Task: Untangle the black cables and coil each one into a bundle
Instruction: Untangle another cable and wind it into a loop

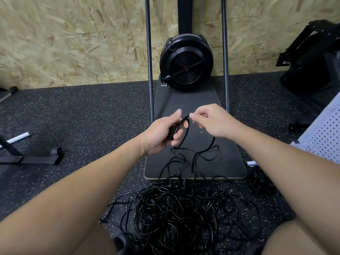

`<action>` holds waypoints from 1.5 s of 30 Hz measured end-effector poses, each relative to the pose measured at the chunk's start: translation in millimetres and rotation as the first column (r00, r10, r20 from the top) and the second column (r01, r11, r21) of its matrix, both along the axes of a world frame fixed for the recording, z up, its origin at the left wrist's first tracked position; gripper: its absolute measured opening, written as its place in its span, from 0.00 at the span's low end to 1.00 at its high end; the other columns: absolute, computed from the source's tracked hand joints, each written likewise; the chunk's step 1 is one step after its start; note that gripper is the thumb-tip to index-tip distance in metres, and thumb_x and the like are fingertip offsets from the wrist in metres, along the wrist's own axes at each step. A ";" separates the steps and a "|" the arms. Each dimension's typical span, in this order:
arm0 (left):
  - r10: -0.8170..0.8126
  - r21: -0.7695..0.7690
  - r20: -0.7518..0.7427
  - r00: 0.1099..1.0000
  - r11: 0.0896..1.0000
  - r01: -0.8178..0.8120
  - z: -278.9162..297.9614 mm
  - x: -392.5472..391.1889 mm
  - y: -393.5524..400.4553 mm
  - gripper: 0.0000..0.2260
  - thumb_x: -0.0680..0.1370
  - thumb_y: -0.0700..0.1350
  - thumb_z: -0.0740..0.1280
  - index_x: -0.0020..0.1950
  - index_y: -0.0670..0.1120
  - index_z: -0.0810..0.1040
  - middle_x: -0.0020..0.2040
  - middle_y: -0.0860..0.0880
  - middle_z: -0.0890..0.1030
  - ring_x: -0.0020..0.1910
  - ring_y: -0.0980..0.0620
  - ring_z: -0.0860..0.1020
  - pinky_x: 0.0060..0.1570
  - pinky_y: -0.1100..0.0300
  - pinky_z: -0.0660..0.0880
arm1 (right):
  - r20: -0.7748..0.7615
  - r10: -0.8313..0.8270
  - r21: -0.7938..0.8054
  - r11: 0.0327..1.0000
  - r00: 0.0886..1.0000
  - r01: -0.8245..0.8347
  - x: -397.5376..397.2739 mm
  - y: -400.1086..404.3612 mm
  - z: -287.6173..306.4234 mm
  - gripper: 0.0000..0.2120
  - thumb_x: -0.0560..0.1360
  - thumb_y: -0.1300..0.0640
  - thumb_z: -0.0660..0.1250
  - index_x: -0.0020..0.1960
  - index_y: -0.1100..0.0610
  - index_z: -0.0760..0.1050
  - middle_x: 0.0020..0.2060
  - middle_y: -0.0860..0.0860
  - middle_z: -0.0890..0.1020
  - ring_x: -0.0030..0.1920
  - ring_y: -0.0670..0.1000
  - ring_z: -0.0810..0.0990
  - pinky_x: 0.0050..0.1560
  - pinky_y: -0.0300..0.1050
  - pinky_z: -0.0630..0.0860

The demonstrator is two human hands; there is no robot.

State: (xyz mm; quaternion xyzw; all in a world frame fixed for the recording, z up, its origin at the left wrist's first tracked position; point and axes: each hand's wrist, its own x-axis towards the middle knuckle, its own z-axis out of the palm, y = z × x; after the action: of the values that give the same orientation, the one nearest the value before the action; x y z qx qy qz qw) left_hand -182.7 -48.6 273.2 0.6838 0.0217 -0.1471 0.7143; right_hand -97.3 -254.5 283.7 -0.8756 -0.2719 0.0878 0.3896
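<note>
Far left floor: a white tube [18, 138] is seen lying on the speckled floor [82, 116], beside a dark metal frame foot [36, 159] set nearer.
Back wall: a pale chipboard wall [73, 43] is seen behind everything, meeting the floor along a line across the far side.
Left hand: the left hand [163, 133] is held over the dark platform [195, 162]; its fingers are curled round a small loop of black cable [184, 131] together with a dark plug-like block, which is only partly seen inside the grip.
Held cable: the loop is seen standing up between the two hands, and from it a strand is let down in loose curves onto the platform and on toward the near pile.
Right hand: the right hand [213, 120] is held just right of the left one; the top of the same loop is pinched between its thumb and fingertips, the other fingers being folded in.
Cable pile: a dense tangle of black cables [184, 214] is spread on the floor at the near edge of the platform, between the person's knees.
Far centre: a round black fan unit [186, 61] is mounted at the far end of the platform, flanked by two upright poles.
Right of platform: a smaller clump of black cable [261, 181] is seen on the floor, apart from the big pile.
Far right: a black case [312, 57] is set against the wall, and a white perforated panel [323, 137] is seen nearer.
</note>
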 end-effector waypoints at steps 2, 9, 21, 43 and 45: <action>-0.014 0.009 0.021 1.000 1.000 0.014 -0.1 -0.3 0.7 0.17 0.90 0.57 0.60 0.49 0.46 0.76 0.29 0.49 0.65 0.29 0.48 0.68 0.34 0.58 0.68 | -0.012 -0.123 -0.007 0.992 0.992 0.123 2.8 1.5 -1.7 0.25 0.82 0.37 0.71 0.38 0.56 0.78 0.28 0.48 0.77 0.25 0.44 0.70 0.33 0.44 0.67; -0.019 -0.030 0.007 1.000 0.999 0.019 6.2 -3.0 2.6 0.18 0.90 0.55 0.60 0.43 0.48 0.72 0.30 0.50 0.67 0.33 0.48 0.73 0.37 0.61 0.73 | -0.120 -0.295 0.087 0.948 0.948 0.306 11.9 -4.6 -6.8 0.30 0.74 0.29 0.75 0.33 0.53 0.70 0.23 0.43 0.67 0.27 0.48 0.68 0.38 0.47 0.67; 0.217 -0.352 0.081 0.973 0.919 -0.176 11.4 15.1 19.6 0.15 0.89 0.57 0.62 0.50 0.48 0.77 0.29 0.54 0.59 0.25 0.56 0.58 0.31 0.60 0.58 | -0.661 0.042 0.179 0.978 0.750 0.103 12.2 -7.0 -67.8 0.03 0.83 0.64 0.73 0.52 0.59 0.81 0.52 0.58 0.89 0.60 0.58 0.89 0.56 0.40 0.83; 0.092 0.209 0.130 0.987 0.971 -0.118 -9.8 8.0 16.7 0.14 0.91 0.47 0.58 0.57 0.38 0.77 0.42 0.35 0.86 0.36 0.40 0.86 0.35 0.56 0.81 | 0.253 0.020 -0.012 1.000 0.967 -0.017 -12.4 18.4 -1.8 0.11 0.72 0.43 0.84 0.45 0.45 0.83 0.36 0.42 0.84 0.38 0.43 0.84 0.41 0.46 0.79; 0.009 0.277 0.137 0.991 0.960 -0.047 -9.3 8.3 13.5 0.17 0.91 0.51 0.58 0.54 0.40 0.78 0.40 0.37 0.85 0.31 0.43 0.81 0.35 0.56 0.76 | 0.305 -0.036 -0.038 0.998 0.952 0.050 -3.6 12.7 -5.9 0.16 0.69 0.34 0.83 0.44 0.43 0.82 0.39 0.41 0.84 0.43 0.43 0.83 0.44 0.48 0.80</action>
State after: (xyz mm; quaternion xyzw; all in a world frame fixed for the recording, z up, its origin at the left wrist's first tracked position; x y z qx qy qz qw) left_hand -174.4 -35.1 263.8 0.7859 0.0037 -0.0861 0.6123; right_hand -100.9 -241.8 277.9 -0.8929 -0.3075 -0.0504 0.3251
